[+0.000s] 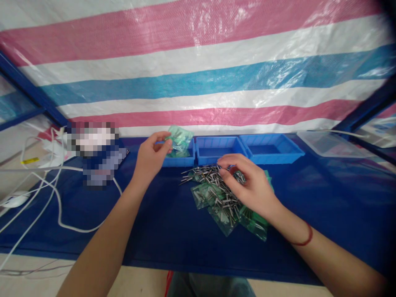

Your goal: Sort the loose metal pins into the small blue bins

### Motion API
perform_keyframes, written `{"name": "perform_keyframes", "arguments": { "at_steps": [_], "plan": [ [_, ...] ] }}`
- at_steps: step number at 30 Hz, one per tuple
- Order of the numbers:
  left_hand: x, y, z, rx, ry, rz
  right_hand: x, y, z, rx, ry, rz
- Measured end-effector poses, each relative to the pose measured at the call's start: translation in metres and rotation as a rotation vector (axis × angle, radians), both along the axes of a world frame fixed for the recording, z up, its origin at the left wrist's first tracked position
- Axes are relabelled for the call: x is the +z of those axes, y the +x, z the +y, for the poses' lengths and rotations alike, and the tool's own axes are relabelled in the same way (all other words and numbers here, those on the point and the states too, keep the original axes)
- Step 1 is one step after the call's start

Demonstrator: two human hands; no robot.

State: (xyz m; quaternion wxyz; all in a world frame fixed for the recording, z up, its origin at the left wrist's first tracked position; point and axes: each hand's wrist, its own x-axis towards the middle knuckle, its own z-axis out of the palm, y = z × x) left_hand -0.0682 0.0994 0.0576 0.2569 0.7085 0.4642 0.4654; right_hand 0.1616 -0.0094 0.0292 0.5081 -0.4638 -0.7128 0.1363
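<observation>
My left hand (154, 154) pinches a small green-tinted clear plastic bag (181, 138) between thumb and fingers, above the left blue bin (182, 161). More green plastic shows inside that bin, under the held bag. My right hand (250, 181) hovers over or touches a pile of thin metal pins (213, 175), its fingers curved and the thumb apart from them. Nothing shows in its grasp. Several small green-tinted bags (201, 194) lie among and under the pins, some with metal pieces in them. Part of the pile is hidden behind my right hand.
To the right of the left bin stand a middle blue bin (219, 156) and a right blue bin (272, 154). A clear plastic lid or tray (331, 144) lies at the back right. White cables (62, 206) run over the left side of the blue table (161, 239). Striped sheeting (198, 86) hangs behind.
</observation>
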Motion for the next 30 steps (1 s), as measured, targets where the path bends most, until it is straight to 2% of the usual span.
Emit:
{"name": "perform_keyframes", "arguments": {
  "at_steps": [2, 4, 5, 7, 9, 13, 18, 25, 30],
  "plan": [
    [-0.002, -0.008, 0.007, 0.109, 0.084, 0.257, 0.002, -0.001, -0.003, 0.121, 0.034, -0.233],
    [-0.006, -0.010, 0.007, 0.230, 0.182, 0.504, 0.002, -0.004, -0.006, 0.180, 0.046, -0.453],
    [-0.008, -0.009, 0.006, 0.289, 0.227, 0.577, 0.001, -0.006, -0.007, 0.181, 0.046, -0.539],
    [-0.009, -0.003, 0.000, 0.326, 0.285, 0.631, -0.002, -0.009, -0.009, 0.169, 0.036, -0.651],
    [-0.007, 0.004, -0.008, 0.252, 0.323, 0.613, -0.003, -0.010, -0.009, 0.174, 0.030, -0.700],
    [0.000, 0.016, -0.021, -0.046, 0.397, 0.557, -0.001, -0.007, -0.008, 0.194, 0.038, -0.710],
    [-0.004, 0.031, -0.037, -0.332, 0.352, 0.534, 0.002, -0.003, -0.007, 0.138, 0.125, -0.684],
    [-0.014, 0.042, -0.046, -0.499, 0.194, 0.425, 0.002, 0.004, -0.005, -0.086, 0.196, -0.519],
    [-0.022, 0.045, -0.046, -0.538, 0.129, 0.455, 0.005, 0.008, -0.004, -0.120, 0.138, -0.333]
  ]
}}
